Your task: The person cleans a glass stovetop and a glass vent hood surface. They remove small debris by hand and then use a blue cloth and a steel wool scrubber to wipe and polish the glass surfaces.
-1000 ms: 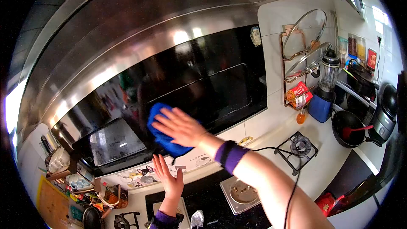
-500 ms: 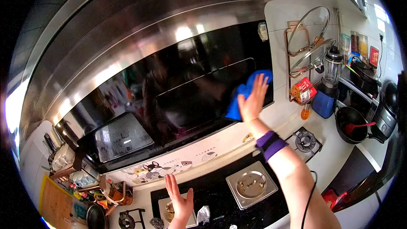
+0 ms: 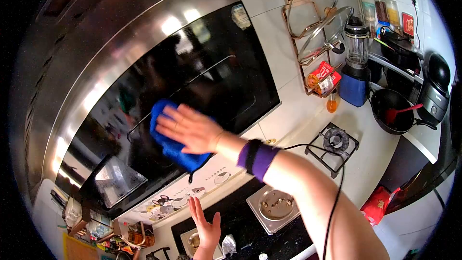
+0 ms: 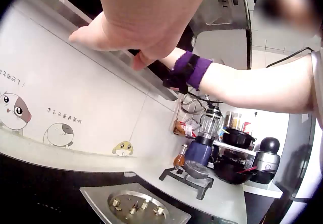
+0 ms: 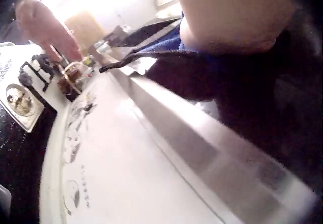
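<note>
The right hand [image 3: 190,129] lies with fingers extended on a blue cloth [image 3: 166,147], pressing it against the glossy black panel [image 3: 216,91] of the range hood. A loop hangs from the cloth's lower corner. In the right wrist view a strip of the blue cloth [image 5: 169,43] shows beside the palm. The left hand [image 3: 207,228] is raised above the cooktop, fingers straight, holding nothing; in the left wrist view this hand [image 4: 146,19] shows near the top.
Below are the black cooktop [image 3: 240,226] and a metal burner tray [image 3: 274,207]. To the right stand a burner grate [image 3: 334,139], a blue-based blender [image 3: 355,84], a black wok [image 3: 392,110] and a wall rack [image 3: 298,53] with glass lids. Bottles and a basket [image 3: 137,235] are at left.
The right hand and the blue cloth swept right across the panel, then back left. The left hand stays raised over the cooktop. The head view has shifted and tilted.
</note>
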The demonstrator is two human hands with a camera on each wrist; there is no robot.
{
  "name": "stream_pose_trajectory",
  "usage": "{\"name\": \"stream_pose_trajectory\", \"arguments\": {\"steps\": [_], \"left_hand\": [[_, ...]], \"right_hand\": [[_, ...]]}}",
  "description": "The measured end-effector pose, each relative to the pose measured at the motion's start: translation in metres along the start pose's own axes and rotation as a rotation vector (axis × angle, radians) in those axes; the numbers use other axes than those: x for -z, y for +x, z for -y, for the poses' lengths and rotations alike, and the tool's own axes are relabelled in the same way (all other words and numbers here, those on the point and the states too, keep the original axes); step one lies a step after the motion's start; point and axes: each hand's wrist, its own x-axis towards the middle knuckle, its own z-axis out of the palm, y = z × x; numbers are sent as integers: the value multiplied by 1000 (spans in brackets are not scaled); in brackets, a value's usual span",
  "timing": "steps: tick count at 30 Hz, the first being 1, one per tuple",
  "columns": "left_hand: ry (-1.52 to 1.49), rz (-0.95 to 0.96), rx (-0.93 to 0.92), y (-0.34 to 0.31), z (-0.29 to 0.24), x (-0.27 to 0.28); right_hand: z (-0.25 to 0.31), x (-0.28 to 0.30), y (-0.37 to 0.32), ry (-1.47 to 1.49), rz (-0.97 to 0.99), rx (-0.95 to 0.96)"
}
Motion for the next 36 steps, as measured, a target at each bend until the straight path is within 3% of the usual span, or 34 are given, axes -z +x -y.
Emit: {"name": "stream_pose_trajectory", "arguments": {"steps": [4,7,11,13,15,17,20,23,25,27,29,31,36], "left_hand": [[-11,53,51,1,-7,-23],[-43,67,31,-4,-18,-30],[-59,74,32,-12,-33,-28],[-68,75,56,-16,-39,-26],[-73,73,47,-13,-47,-25],[-69,69,15,-8,-53,-25],[-88,73,14,0,-64,-26],[-116,65,4,4,-66,-36],[-124,89,66,0,-69,-41],[-152,30,-9,-5,-62,-50],[-125,-26,-46,-12,-62,-52],[-142,62,-2,-18,-63,-45],[-148,53,-29,-26,-67,-36]], "right_hand": [[-78,69,-53,-185,-106,-408],[-104,67,-111,-220,-295,-629],[-89,42,-146,-225,-365,-757],[-66,39,-135,-191,-286,-843],[-53,40,-110,-146,-137,-700],[-54,56,-65,-93,-172,-590],[-90,100,10,-159,-396,-500],[-128,121,50,-271,-592,-577],[-131,119,45,-241,-612,-608],[-130,114,30,-250,-605,-676],[-123,103,4,-300,-556,-788],[-112,87,-33,-265,-504,-887],[-78,43,-117,-241,-306,-953]]}}
